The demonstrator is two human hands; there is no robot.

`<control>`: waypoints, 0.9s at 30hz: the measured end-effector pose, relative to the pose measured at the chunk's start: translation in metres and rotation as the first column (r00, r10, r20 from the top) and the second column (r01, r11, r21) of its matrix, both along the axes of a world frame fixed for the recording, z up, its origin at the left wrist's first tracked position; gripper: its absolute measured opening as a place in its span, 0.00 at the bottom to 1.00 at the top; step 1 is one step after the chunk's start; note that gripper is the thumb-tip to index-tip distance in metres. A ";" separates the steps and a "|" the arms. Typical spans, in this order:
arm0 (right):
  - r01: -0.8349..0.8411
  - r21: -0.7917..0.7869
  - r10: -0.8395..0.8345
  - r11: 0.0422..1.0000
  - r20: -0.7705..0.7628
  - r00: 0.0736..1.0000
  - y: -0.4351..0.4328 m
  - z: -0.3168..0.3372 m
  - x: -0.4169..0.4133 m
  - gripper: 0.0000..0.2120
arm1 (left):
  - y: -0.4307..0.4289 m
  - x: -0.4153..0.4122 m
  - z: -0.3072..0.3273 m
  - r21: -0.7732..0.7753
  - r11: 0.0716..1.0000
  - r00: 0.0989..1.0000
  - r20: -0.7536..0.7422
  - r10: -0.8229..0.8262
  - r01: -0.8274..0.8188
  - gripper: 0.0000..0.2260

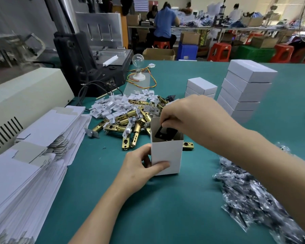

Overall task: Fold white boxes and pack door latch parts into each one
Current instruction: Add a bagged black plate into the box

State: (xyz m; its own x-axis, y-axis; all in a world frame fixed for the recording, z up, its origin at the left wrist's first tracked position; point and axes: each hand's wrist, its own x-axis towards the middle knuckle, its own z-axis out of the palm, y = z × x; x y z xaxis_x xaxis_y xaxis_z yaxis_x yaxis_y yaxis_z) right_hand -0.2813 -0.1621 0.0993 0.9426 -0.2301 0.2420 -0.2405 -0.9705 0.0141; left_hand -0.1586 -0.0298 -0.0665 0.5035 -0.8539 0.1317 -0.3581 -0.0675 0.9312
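Steadying the upright, open-topped white cardboard box (165, 155) on the teal counter (165, 208), my left hand (139, 168) has its grip clenched around the box's lower left corner, thumb pressed flat on the front wall. My right hand (188, 113) hangs over the open mouth, its grip pinching a flat black plate with a cut-out (163, 132) that is already partly inside the box.

From the head view, the box looks light and thin-walled, so I judge it would buckle or tip if squeezed hard; low down at a corner seems the safest hold. The plate looks stiff and thin, best held by its top edge.

Just behind the box lies the heap of brass-coloured latch bolts (130, 122) mixed with small white plastic pieces (113, 104); these bolts are probably heavy for their size and may roll. Flat white box blanks (33, 155) are stacked to my left, closed white boxes (245, 92) stand in a pile at the back right, and clear bags of dark parts (253, 199) lie to my right.

My right fingertips are hidden behind the box rim, and I cannot tell what already lies at the bottom. The bags' contents are too blurred to name.
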 end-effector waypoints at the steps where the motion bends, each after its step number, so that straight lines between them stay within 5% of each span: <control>1: -0.005 -0.043 0.003 0.999 -0.043 0.999 0.004 -0.001 0.004 0.07 | 0.000 0.000 0.000 0.000 1.000 1.000 0.000 0.002 -0.002 0.20; 11: -0.078 0.305 0.111 0.949 -0.092 0.990 0.011 -0.017 0.020 0.06 | 0.000 0.001 -0.003 -0.022 1.000 1.000 -0.003 0.011 -0.011 0.16; 18: -0.078 0.342 0.140 0.937 -0.162 0.977 0.009 -0.024 0.017 0.07 | -0.001 0.004 -0.005 -0.004 1.000 1.000 -0.018 0.005 -0.005 0.16; 24: -0.162 0.432 0.013 0.887 0.328 0.945 -0.017 0.001 -0.015 0.05 | -0.001 0.005 -0.005 -0.005 1.000 1.000 0.021 -0.010 0.010 0.20; 27: -0.026 0.356 -0.106 0.934 0.346 0.932 -0.047 0.013 -0.041 0.05 | -0.002 0.005 -0.006 -0.002 1.000 0.999 0.027 -0.019 0.019 0.20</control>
